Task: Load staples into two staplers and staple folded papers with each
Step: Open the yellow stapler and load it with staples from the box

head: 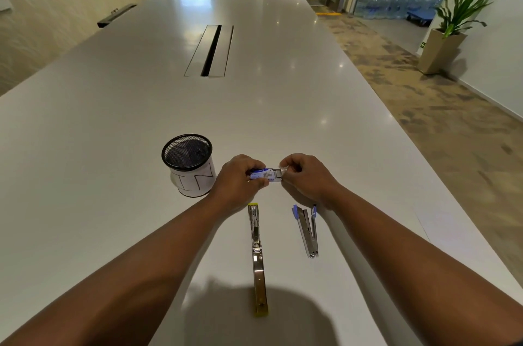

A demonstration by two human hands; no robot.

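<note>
A small blue and white staple box [266, 175] is held above the white table [113, 133]. My left hand [239, 178] grips its left end. My right hand [304, 176] pinches its right end, where the flap or inner tray shows. Nearer to me lie two staplers, both swung open. The yellow one [257, 258] is laid out flat in a long line. To its right the blue one [307, 229] forms a narrow V. No folded paper is in view.
A black mesh pen cup [189, 164] wrapped in white paper with hand-drawn letters stands left of my hands. A cable slot [210, 50] runs along the table's middle. The table's right edge drops to a carpeted floor with potted plants.
</note>
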